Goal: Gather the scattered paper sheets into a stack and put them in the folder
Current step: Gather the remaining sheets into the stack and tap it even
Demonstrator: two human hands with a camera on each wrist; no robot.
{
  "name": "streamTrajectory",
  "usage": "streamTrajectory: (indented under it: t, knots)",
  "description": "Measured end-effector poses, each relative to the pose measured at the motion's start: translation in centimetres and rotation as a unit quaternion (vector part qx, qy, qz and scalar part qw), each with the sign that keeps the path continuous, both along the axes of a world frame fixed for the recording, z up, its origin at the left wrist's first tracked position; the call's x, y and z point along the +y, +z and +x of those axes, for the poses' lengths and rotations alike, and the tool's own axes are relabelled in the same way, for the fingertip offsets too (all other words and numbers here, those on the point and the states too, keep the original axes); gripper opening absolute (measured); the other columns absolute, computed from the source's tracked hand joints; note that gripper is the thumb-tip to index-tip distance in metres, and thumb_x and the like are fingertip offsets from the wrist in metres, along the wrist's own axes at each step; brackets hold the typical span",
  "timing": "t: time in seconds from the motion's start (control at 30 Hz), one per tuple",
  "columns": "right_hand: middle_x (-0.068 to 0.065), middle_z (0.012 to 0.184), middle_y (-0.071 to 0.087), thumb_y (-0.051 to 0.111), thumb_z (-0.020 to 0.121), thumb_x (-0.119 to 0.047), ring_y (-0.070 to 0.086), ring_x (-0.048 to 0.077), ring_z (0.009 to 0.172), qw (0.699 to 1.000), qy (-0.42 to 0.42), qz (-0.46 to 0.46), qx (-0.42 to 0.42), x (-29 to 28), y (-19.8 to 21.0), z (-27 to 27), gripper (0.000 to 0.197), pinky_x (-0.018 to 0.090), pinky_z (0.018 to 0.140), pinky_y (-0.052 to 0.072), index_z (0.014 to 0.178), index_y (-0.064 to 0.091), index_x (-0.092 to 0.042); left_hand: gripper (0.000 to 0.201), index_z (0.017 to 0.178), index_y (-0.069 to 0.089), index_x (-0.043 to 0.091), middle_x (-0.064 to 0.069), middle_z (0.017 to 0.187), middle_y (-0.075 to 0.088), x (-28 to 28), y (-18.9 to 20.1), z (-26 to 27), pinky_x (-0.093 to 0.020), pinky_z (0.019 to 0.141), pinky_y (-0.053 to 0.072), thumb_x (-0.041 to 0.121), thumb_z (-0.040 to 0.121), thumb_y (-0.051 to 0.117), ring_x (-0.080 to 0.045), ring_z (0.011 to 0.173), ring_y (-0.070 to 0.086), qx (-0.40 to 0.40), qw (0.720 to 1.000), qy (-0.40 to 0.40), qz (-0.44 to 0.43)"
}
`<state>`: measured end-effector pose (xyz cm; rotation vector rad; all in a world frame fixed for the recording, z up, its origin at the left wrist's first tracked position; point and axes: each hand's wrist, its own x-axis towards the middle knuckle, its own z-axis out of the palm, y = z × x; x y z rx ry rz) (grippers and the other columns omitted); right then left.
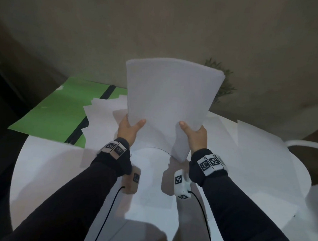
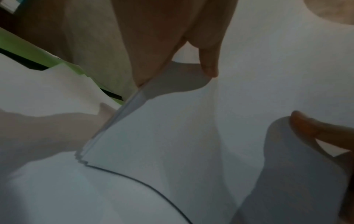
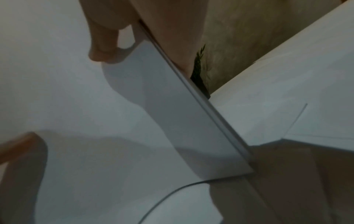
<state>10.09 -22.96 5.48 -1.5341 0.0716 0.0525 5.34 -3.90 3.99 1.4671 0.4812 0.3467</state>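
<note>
Here both thumbs lie flat on the near face of the paper stack [image 1: 166, 102], with the other fingers hidden behind it. The left hand [image 1: 128, 129] pinches the stack's left edge and the right hand [image 1: 195, 134] its right edge, low down. The stack stands nearly upright above the round white table [image 1: 39, 169], its lower corner near the surface. Loose sheets [image 1: 263, 164] lie around it, some overlapping the open green folder [image 1: 62, 110] at far left.
</note>
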Motion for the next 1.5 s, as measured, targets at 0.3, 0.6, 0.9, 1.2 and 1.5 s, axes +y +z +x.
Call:
streamTrajectory:
  t: [0.3, 0.6, 0.9, 1.2, 1.5]
  knots:
    - [0.001, 0.1, 0.064, 0.071, 0.082, -0.018, 0.062, 0.021, 0.096, 0.999, -0.008, -0.05, -0.001, -1.0, -1.1, 0.0, 0.029, 0.027, 0.082, 0.046, 0.109, 0.061, -0.014, 0.045, 0.126, 0.053, 0.012, -0.006, 0.119, 0.064, -0.6, -1.0, -0.9, -0.041, 0.101, 0.046, 0.013, 0.083, 0.068, -0.025, 0.111, 0.06, 0.024, 1.0, -0.013, -0.003]
    - [0.006, 0.096, 0.064, 0.067, 0.085, -0.016, 0.06, 0.025, 0.09, 0.993, 0.022, -0.103, 0.048, -2.3, -2.9, -0.2, 0.019, 0.03, 0.079, 0.045, 0.102, 0.062, -0.01, 0.041, 0.124, 0.054, 0.009, -0.009, 0.117, 0.064, -0.5, -1.8, -1.1, -0.04, 0.1, 0.046, 0.006, 0.084, 0.066, -0.026, 0.109, 0.061, 0.045, 0.998, -0.051, 0.012]
    - [0.005, 0.109, 0.064, 0.069, 0.085, -0.022, 0.06, 0.02, 0.094, 0.975, 0.069, -0.207, 0.04, -5.7, -2.4, 1.1, 0.034, 0.03, 0.082, 0.048, 0.114, 0.058, -0.009, 0.037, 0.114, 0.057, 0.016, -0.007, 0.109, 0.064, -0.4, -1.3, -0.6, -0.038, 0.093, 0.048, -0.002, 0.083, 0.064, -0.027, 0.101, 0.062, 0.097, 0.986, -0.138, -0.005]
    - [0.015, 0.144, 0.038, 0.048, 0.086, -0.053, 0.04, 0.033, 0.13, 0.791, -0.008, -0.561, 0.244, -17.3, -7.3, 2.2, 0.067, 0.04, 0.107, 0.028, 0.137, 0.037, -0.011, 0.037, 0.114, 0.058, -0.001, -0.015, 0.099, 0.064, -1.1, -5.8, -0.6, -0.038, 0.079, 0.049, -0.011, 0.079, 0.061, -0.031, 0.092, 0.058, 0.201, 0.973, -0.081, -0.077]
    - [0.009, 0.116, 0.052, 0.036, 0.092, -0.056, 0.049, 0.031, 0.108, 0.72, 0.049, -0.678, 0.136, -11.1, -8.0, -2.5, 0.054, 0.041, 0.088, 0.038, 0.118, 0.053, -0.011, 0.04, 0.121, 0.055, 0.0, -0.022, 0.118, 0.062, 0.8, -7.6, -0.9, -0.049, 0.099, 0.046, 0.003, 0.082, 0.065, -0.036, 0.106, 0.06, 0.278, 0.958, -0.074, 0.015]
